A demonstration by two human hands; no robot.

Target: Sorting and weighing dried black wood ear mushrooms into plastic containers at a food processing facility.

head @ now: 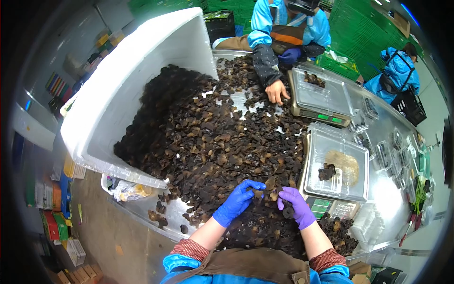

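Observation:
A wide heap of dark brown wood ear mushrooms (227,149) covers the metal table in front of me. My left hand (236,202), in a blue glove, pinches a small mushroom piece (258,194) between thumb and fingertips. Just to its right, my right hand (297,207) wears a purple glove and has a dark mushroom piece (288,212) under its curled fingers. Both hands hover low over the near part of the heap. Beside my right hand stands a digital scale (321,207); its transparent plastic tray (349,156) bears one mushroom clump (326,171).
A white foam box (117,81) lies tipped at left, mushrooms spilling out. Across the table, a co-worker's bare hand (277,92) touches the heap beside a second scale (321,117). Several plastic punnets (383,155) stand at right. Another person (397,74) is farther back.

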